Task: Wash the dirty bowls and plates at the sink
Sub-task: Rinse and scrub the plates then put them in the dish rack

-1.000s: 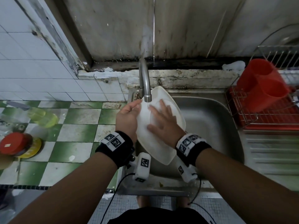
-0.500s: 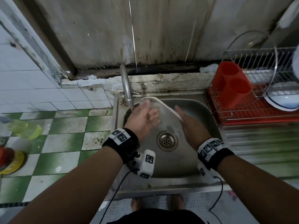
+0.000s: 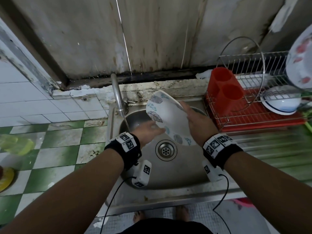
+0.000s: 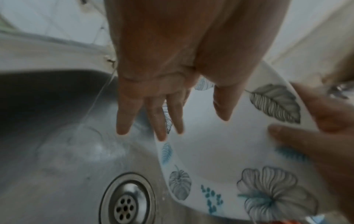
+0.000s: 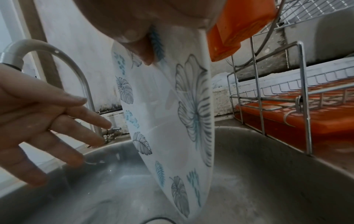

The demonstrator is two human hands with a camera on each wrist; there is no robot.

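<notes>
Over the steel sink [image 3: 184,176] a white plate [image 3: 170,119] [image 4: 220,151] [image 5: 168,121] with grey and blue leaf prints stands tilted on edge. My right hand [image 3: 194,119] grips its right rim, thumb [image 5: 141,50] on the printed face and fingers behind. My left hand [image 3: 152,130] [image 4: 153,118] [image 5: 57,128] is open with straight wet fingers beside the plate's left rim; a small gap shows in the right wrist view. A thin stream of water falls from the faucet [image 3: 118,98] just left of that hand.
The drain [image 3: 166,150] lies below the plate. At the right stands a wire dish rack [image 3: 253,102] on a red tray, with a red cutlery holder [image 3: 224,93], a blue-rimmed white bowl [image 3: 280,102] and a flowered plate [image 3: 300,61]. A green-and-white tiled counter [image 3: 59,144] is at the left.
The plate has turned its printed face to the left. My left hand let go of its rim and opened. My right hand went from rubbing the plate to gripping its right rim.
</notes>
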